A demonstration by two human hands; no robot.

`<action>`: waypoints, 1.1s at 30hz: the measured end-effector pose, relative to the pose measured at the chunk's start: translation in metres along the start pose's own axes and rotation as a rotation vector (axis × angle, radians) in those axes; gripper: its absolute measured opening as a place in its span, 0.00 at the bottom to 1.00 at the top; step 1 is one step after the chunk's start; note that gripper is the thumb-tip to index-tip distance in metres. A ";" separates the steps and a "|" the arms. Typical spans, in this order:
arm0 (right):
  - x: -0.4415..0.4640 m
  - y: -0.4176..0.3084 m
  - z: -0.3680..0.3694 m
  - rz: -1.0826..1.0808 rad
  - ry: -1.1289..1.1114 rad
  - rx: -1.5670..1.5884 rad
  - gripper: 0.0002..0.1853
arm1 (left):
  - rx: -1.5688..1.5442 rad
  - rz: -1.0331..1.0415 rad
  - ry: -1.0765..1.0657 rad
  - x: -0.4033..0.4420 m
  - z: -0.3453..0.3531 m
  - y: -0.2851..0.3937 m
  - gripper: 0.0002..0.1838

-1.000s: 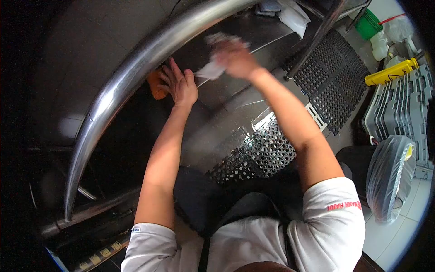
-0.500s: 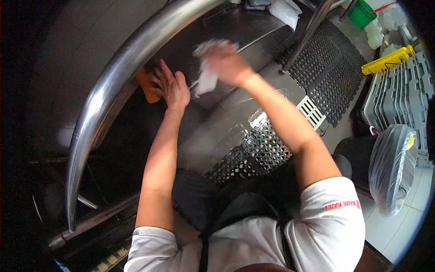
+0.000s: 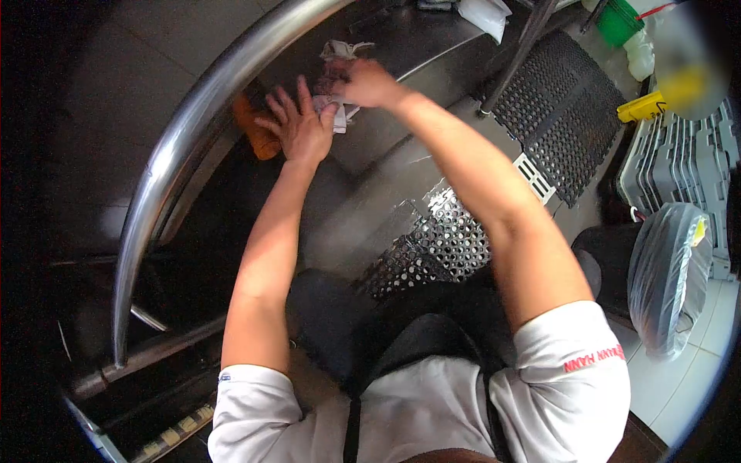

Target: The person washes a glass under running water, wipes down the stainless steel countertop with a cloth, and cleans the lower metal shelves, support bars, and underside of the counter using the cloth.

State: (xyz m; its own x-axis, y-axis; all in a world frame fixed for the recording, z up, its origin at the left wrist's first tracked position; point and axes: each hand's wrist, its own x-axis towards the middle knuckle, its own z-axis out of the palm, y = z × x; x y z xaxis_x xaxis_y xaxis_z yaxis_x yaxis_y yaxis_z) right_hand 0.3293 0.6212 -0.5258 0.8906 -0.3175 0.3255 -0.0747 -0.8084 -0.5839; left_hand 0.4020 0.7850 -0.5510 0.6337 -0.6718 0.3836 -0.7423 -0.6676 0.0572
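Observation:
My right hand (image 3: 367, 82) is closed on a crumpled, whitish cloth (image 3: 343, 51), which sticks out above and below the fingers. The cloth lies against a dark, smooth surface (image 3: 409, 50) under a shiny curved metal edge. Just left of it, my left hand (image 3: 302, 127) is spread, palm down, and holds nothing. Its thumb is close to the lower end of the cloth; whether they touch I cannot tell. Beside the left fingertips is an orange object (image 3: 258, 131), partly in shadow, its kind unclear.
A thick metal rail or counter edge (image 3: 181, 116) curves round my left side. Black perforated mats (image 3: 559, 116) lie on the floor by a white drain grate (image 3: 532, 177). To the right are a bin with a clear liner (image 3: 668, 282), stacked grey crates (image 3: 683, 170) and a green bucket (image 3: 620, 23).
My right hand has swung left with the cloth, coming close beside my left hand. The left hand has shifted slightly up and to the right, fingers still spread.

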 end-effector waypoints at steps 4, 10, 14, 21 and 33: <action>-0.093 -0.013 -0.107 -0.121 0.152 -0.099 0.26 | -0.017 0.333 -0.086 0.025 0.002 0.009 0.39; -0.234 -0.047 -0.194 0.409 -0.171 0.116 0.19 | -0.324 0.466 -0.310 0.090 0.026 0.088 0.37; -0.249 -0.043 -0.196 0.124 -0.279 -0.017 0.26 | -0.340 0.541 -0.272 0.113 0.062 0.160 0.37; -0.266 -0.045 -0.204 0.167 -0.466 -0.102 0.29 | -0.008 0.557 -0.302 0.157 0.067 0.145 0.27; -0.302 -0.029 -0.234 0.335 -0.497 -0.135 0.35 | -0.082 0.265 -0.408 0.147 0.073 -0.023 0.26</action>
State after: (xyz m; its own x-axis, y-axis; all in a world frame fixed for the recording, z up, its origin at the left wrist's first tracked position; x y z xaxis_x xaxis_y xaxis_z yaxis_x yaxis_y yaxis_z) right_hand -0.0424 0.6247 -0.4336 0.9090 -0.3223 -0.2642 -0.4141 -0.7704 -0.4848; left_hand 0.5279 0.6779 -0.5628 0.4422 -0.8969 0.0037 -0.8938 -0.4404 0.0849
